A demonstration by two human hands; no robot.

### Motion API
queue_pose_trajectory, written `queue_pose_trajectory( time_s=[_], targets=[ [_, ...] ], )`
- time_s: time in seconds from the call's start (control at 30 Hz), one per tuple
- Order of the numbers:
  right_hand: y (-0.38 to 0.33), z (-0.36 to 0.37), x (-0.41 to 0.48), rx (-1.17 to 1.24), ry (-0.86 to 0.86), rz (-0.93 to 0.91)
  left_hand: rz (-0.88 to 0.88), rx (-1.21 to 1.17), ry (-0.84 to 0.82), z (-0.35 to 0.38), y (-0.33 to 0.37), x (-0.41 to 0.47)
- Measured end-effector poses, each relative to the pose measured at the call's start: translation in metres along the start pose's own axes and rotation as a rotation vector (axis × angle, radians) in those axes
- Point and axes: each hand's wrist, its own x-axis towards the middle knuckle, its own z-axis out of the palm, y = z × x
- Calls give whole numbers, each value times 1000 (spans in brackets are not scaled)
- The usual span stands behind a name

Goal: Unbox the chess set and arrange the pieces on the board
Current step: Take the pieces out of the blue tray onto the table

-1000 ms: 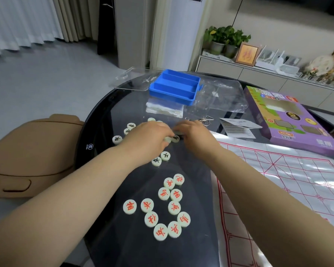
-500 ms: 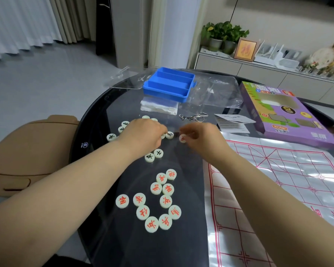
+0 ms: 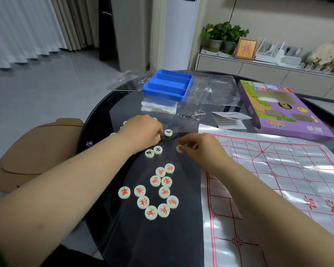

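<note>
Far left: a tan seat [image 3: 33, 151] is standing beside the round black table [image 3: 96, 132].

Left of centre: your left hand [image 3: 143, 130] is lying palm down on the tabletop, fingers curled onto the glass. The rim of a pale disc is showing at the fingertips; I cannot tell whether you are gripping it. The black-lettered pieces [image 3: 158, 149] are lying loose around this hand: two are touching each other just near of it, one is sitting just right of the fingertips, and others are peeking out on its far left side.

Centre, near: the red-lettered pieces [image 3: 164, 192] are lying face up in a loose cluster on the glass, between your two forearms and off the board.

Centre, far: a blue tray [image 3: 168, 84] with its compartments showing is sitting on the table, with clear bags [image 3: 214, 93] spreading out to its right.

Right of centre: your right hand [image 3: 199, 149] is pinching a lone red piece [image 3: 179, 148] between thumb and forefinger, just left of the board's far-left corner. A wire puzzle [image 3: 191, 115] and a paper leaflet [image 3: 229, 120] are lying beyond it.

Right: the board sheet [image 3: 278, 180] is lying flat, with no piece showing on it. Your right forearm is crossing its near-left part. The purple box [image 3: 281, 108] is sitting at its far edge.
</note>
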Motion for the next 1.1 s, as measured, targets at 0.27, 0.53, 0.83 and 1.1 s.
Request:
queue_pose_trajectory(
  time_s=[0.27,0.53,0.83,1.1],
  targets=[
    [-3,1,-8,-233,-25,-148,-189,-470,104,-3,-10,-6],
    [-11,5,-12,-208,3,-154,-270,-1012,77,-13,-11,-76],
    [-18,0,-29,-136,-90,-152,-338,-802,121,13,-10,-107],
    [-26,4,-54,-47,-147,-177,-272,-841,157,22,1,-117]
  ],
)
